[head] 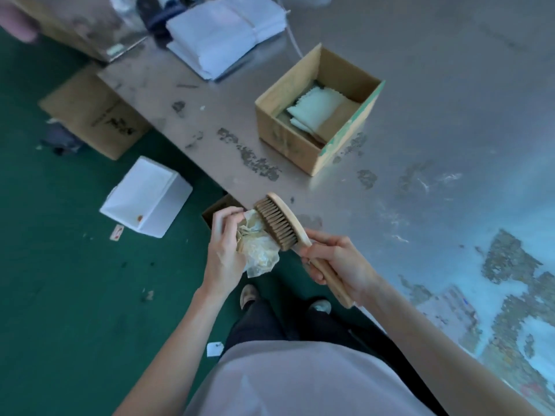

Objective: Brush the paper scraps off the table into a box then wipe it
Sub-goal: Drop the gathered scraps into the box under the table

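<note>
Wooden brush point(277, 223) touches crumpled paper point(258, 252); open cardboard box point(288, 142) on table point(450, 115).

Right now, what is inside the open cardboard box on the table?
Inside the cardboard box lie pale sheets with zigzag edges, on top of brown cardboard pieces. What lies under them is covered, and the near wall hides part of the bottom.

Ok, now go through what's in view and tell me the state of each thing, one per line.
brush: held by its handle in the right hand, bristles against the scraps.
paper scraps: crumpled, gripped in the left hand beside the table edge.
cardboard box: open, upright on the table, pale folded sheets inside.
white sheets: stacked flat at the table's far end.
white box: lying on the floor.
</note>
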